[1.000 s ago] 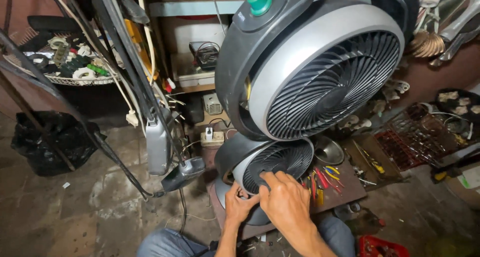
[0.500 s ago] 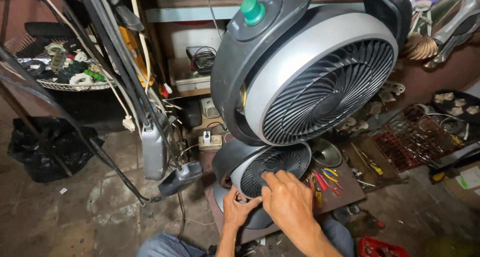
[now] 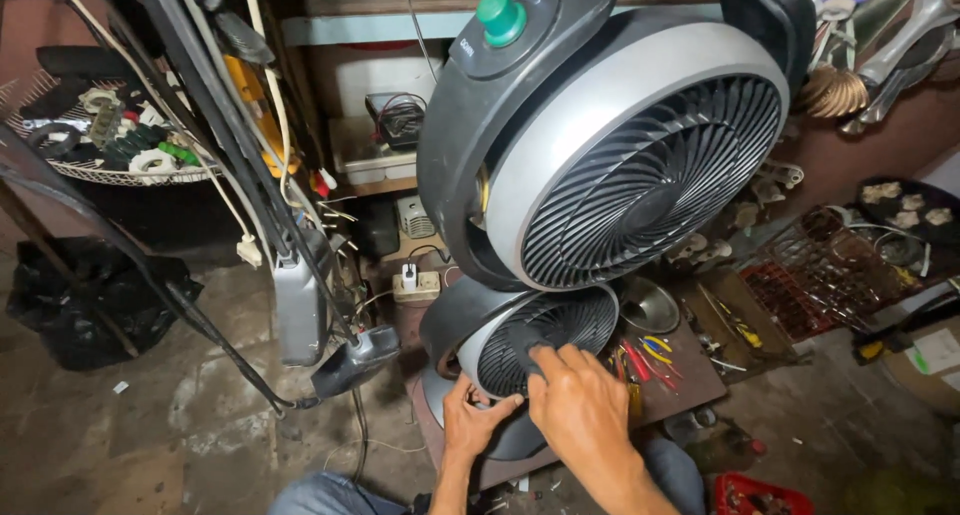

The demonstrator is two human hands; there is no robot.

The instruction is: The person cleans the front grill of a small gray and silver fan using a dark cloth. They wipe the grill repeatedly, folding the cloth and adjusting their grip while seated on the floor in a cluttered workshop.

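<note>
Down low, two round fans are seen, one big fan [image 3: 640, 165] above one small fan [image 3: 540, 340]. The small fan's grille is touched by the right hand [image 3: 580, 405], fingers spread flat, nothing gripped. Its lower rim is pinched by the left hand [image 3: 470, 420]. Little open room is left beside it; coloured tools [image 3: 645, 360] are crowded along the tabletop [image 3: 700, 375] edge.

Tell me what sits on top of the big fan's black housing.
A green knob stands on the big fan's black housing, near its upper left. Whatever lies behind the housing is covered. Both hands work lower, at the small fan.
</note>
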